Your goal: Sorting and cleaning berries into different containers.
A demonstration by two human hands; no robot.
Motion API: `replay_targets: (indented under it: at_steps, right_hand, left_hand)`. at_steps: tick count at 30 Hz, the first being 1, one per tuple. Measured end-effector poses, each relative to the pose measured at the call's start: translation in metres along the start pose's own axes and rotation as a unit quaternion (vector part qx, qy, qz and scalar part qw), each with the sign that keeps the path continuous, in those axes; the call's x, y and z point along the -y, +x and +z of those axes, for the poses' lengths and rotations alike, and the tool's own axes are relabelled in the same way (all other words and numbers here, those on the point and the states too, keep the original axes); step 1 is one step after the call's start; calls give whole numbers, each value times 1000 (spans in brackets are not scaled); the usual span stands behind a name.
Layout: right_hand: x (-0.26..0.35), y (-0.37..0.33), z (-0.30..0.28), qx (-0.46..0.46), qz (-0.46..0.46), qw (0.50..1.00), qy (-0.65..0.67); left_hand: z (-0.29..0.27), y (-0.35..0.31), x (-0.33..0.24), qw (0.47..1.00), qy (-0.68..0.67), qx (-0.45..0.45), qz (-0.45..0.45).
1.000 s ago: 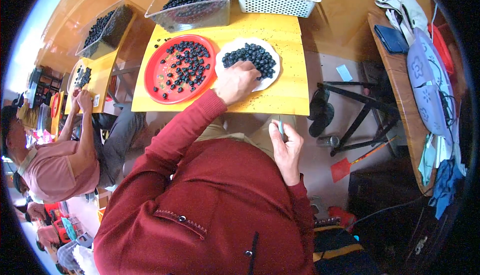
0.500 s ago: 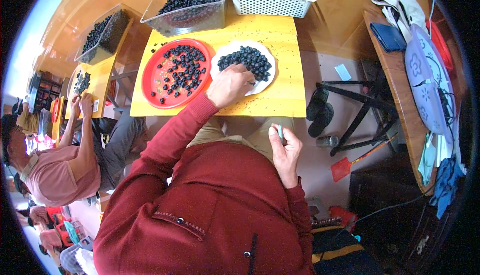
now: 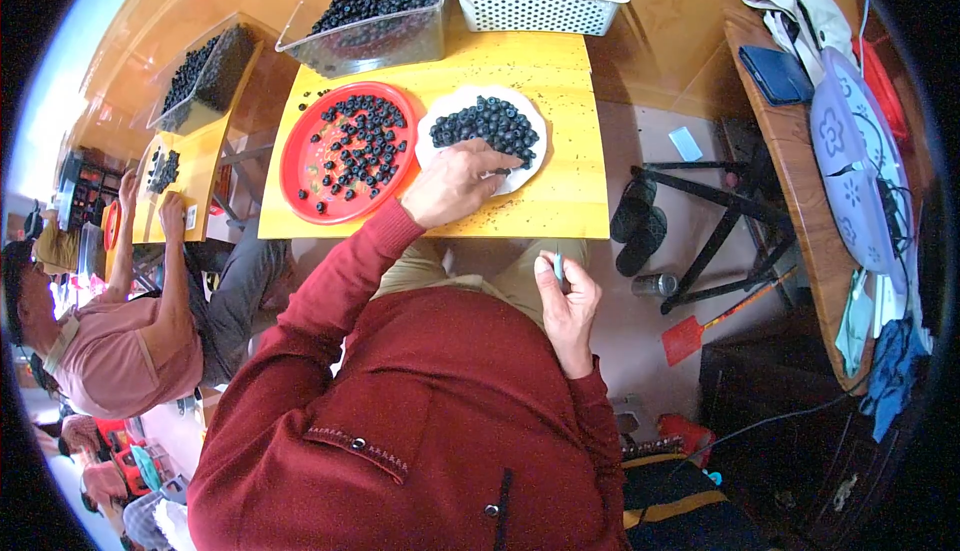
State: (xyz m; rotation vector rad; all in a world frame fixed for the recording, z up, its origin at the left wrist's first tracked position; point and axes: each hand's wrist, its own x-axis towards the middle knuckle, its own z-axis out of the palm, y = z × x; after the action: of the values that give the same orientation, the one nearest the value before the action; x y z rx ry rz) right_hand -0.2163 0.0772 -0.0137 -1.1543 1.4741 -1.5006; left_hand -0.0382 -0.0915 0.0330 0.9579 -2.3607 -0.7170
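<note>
My left hand [image 3: 457, 183] reaches over the near edge of a white scalloped plate [image 3: 434, 109] heaped with dark blueberries [image 3: 484, 123]. Its index finger stretches across the near berries, and a gap shows between that finger and the thumb. Left of it, a round red plate [image 3: 300, 137] bears more blueberries [image 3: 372, 141], loosely scattered among small bits. Close to my body, below the table's front edge, my right hand [image 3: 570, 306] pinches a thin pale blue-green tool [image 3: 558, 263] between thumb and fingers; most of the tool is hidden.
A clear bin [image 3: 375, 47] and a white perforated basket [image 3: 540, 14], both with dark berries, stand at the back of the yellow table [image 3: 440, 229]. At left another person [image 3: 125, 346] works at a similar table. A wooden bench [image 3: 765, 151] stands right.
My left hand's index finger has stretched out and away from the thumb at the white plate. The right hand keeps the tool. At left, the other person's hands have moved apart.
</note>
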Motion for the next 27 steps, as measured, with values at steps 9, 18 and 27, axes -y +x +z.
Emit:
replay_targets:
  at_steps: [9, 18, 27]
  right_hand:
    - [12, 8, 7, 25, -3, 999, -24]
    - [28, 16, 22, 61, -1, 997, -55]
    - [52, 29, 45, 126, -80, 980, -135]
  left_hand:
    - [-5, -17, 2, 846, -499, -13, -188]
    - [-9, -40, 10, 601, -771, -37, -208]
    - [-3, -64, 6, 536, -826, -35, -171]
